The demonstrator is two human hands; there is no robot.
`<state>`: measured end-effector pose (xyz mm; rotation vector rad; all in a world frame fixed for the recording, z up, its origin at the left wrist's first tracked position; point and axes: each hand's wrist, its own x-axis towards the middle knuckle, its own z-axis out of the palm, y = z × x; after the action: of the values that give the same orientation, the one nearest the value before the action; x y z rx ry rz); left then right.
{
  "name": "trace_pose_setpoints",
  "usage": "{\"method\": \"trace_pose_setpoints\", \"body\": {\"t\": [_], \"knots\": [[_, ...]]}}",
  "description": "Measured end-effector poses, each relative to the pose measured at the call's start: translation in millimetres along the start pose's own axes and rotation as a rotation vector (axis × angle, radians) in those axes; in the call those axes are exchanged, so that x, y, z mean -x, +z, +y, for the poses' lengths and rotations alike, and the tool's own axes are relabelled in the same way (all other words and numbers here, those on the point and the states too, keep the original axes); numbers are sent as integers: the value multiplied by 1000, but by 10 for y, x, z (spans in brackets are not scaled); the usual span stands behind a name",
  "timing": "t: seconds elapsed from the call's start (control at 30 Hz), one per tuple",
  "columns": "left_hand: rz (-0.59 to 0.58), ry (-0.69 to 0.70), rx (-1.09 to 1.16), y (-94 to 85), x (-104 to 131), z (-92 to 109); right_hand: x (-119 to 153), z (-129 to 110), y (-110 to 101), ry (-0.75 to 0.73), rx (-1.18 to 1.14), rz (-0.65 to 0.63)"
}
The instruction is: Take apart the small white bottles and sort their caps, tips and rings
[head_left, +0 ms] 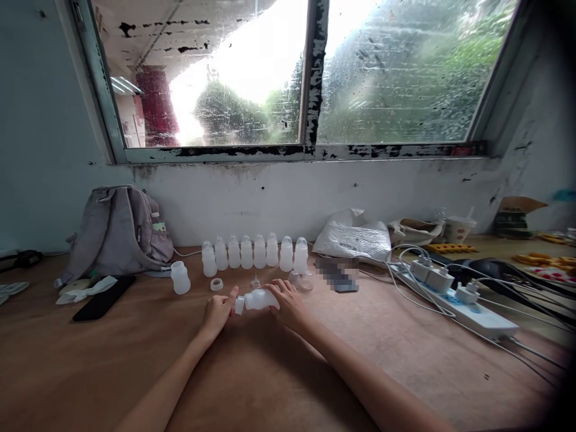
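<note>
A frosted white baby bottle (261, 299) is tilted nearly onto its side just above the table, its neck end pointing left. My right hand (288, 303) wraps around its base. At the other end, my left hand (217, 313) has its fingers closed on a translucent bottle collar (239, 305) at the neck; whether the collar is threaded on cannot be seen. Just beyond my hands lie a loose collar ring (216, 284), a clear bottle nipple (255, 282) and clear dome caps (307, 282). An uncapped bottle (180, 278) stands to the left.
Several capped bottles (246, 252) stand in a row near the wall. A grey backpack (121, 231) and black phone (104, 298) are at left. Toward the right are a silver plastic bag (353, 237), a blurred-out dark item (337, 276) and a white power strip (477, 315) with trailing cables.
</note>
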<state>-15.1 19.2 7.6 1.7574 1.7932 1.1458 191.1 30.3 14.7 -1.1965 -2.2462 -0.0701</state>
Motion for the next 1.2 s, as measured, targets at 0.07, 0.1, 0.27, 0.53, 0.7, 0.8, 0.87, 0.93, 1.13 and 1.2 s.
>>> {"method": "trace_pose_setpoints", "body": {"t": [0.07, 0.1, 0.27, 0.53, 0.7, 0.8, 0.87, 0.93, 1.13, 1.2], "knots": [[89, 97, -146, -26, 8, -14, -12, 16, 5, 73, -177, 59], [122, 154, -212, -32, 15, -20, -21, 21, -1, 128, -300, 76], [53, 309, -386, 18, 54, -55, -58, -34, -67, 333, -1010, -79], [62, 388, -244, 150, 21, -97, -42, -126, -16, 404, -1352, -106], [91, 452, -167, 159, 40, -64, -55, -93, -14, 453, -1344, -72], [138, 484, -48, 105, 64, 43, -65, -86, -49, 438, -1259, -50], [171, 456, 48, 39, 55, 140, -68, -90, -77, 400, -1211, -54], [164, 443, 111, -46, 20, 236, -66, -96, -98, 370, -1189, -57], [16, 524, 57, -328, -135, 472, -66, -88, -107, 359, -1187, -23], [-22, 547, -9, -403, -185, 550, -68, -89, -103, 347, -1196, -8]]}}
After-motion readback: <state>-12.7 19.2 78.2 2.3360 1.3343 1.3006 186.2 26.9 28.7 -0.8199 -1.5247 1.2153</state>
